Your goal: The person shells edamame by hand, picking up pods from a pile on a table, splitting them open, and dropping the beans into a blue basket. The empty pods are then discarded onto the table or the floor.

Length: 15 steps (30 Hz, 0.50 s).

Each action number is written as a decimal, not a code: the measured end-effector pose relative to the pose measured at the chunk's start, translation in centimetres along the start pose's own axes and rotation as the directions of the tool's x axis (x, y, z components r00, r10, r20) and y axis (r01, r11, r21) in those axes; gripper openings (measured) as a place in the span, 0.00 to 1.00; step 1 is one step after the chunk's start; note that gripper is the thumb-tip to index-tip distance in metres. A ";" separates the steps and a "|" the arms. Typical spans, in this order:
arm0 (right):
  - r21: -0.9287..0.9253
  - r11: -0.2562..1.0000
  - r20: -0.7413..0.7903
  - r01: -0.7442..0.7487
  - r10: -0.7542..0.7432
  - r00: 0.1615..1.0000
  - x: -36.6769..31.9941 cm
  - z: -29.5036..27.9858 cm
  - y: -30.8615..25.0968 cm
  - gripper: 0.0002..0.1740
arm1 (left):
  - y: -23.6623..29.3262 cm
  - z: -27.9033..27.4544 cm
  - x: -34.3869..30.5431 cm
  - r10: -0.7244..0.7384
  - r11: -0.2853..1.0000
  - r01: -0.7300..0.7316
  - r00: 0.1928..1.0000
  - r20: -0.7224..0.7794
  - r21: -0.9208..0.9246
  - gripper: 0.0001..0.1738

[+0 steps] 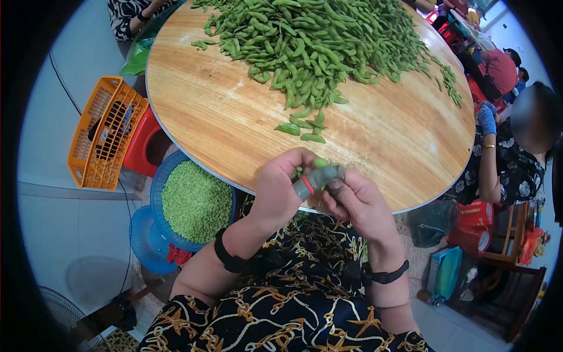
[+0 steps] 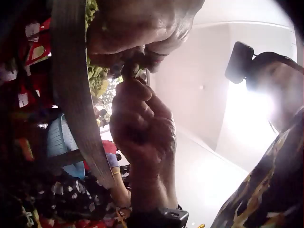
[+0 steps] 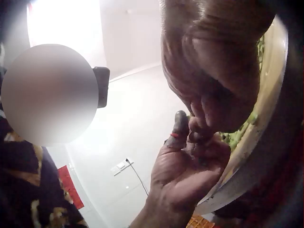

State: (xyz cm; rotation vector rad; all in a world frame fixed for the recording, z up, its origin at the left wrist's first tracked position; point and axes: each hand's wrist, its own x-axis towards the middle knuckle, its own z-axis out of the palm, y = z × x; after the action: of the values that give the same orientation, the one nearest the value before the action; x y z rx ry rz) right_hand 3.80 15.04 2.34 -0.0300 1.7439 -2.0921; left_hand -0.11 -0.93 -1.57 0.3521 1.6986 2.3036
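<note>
Both hands meet close over the near edge of the table. My left hand [image 1: 281,188] holds a green edamame pod [image 1: 319,162], mostly hidden behind its thumb. That thumb wears a grey-green cover [image 1: 322,175] with a red band round it. My right hand [image 1: 366,205], its fingers curled and its thumb tip darkened, pinches at the pod right by the left thumb's tip. In the right wrist view the covered left thumb [image 3: 179,126] points up beside the right fingertips. A large heap of edamame pods [image 1: 328,44] covers the table's far part, with several loose pods [image 1: 302,125] nearer.
The round wooden table [image 1: 205,105] fills the front. Below its left edge stands a blue basket [image 1: 157,202] of shelled beans [image 1: 196,202]. An orange crate [image 1: 97,141] and red stool [image 1: 141,144] are at left. A person with a gloved hand [image 1: 487,119] sits at right.
</note>
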 end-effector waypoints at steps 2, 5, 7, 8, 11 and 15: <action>-0.006 1.000 0.010 0.025 -0.025 1.000 -0.4 0.2 0.0 0.10 | 1.3 -0.2 -0.4 -0.090 0.974 0.116 0.986 0.140 -0.194 0.09; 0.299 0.941 0.049 -0.159 0.151 0.987 -0.9 0.6 -0.5 0.11 | 2.3 -0.5 -0.2 -0.145 0.897 0.270 0.928 0.343 -0.351 0.09; 0.279 0.954 0.035 -0.110 0.105 0.994 -0.8 0.4 0.3 0.10 | 2.5 -0.4 -0.1 -0.138 0.896 0.285 0.907 0.397 -0.340 0.09; 0.257 0.964 0.021 -0.059 0.056 0.998 -0.7 0.2 0.7 0.10 | 2.6 -0.2 -0.1 -0.146 0.949 0.228 0.931 0.335 -0.220 0.09; -0.392 0.910 -0.237 0.133 -0.239 0.942 -0.5 1.0 1.5 0.07 | 1.9 0.1 -0.1 -0.129 0.990 0.114 0.968 0.217 0.084 0.10; -0.237 0.969 -0.252 0.074 -0.135 0.958 -0.4 0.2 1.2 0.07 | 2.3 -0.1 0.0 -0.051 0.926 -0.010 0.987 0.153 0.378 0.12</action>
State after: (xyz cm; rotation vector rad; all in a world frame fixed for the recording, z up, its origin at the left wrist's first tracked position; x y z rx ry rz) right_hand 4.60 14.87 1.36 0.1006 2.1793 -2.0360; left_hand -0.25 -1.68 0.55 0.5736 2.0449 1.8634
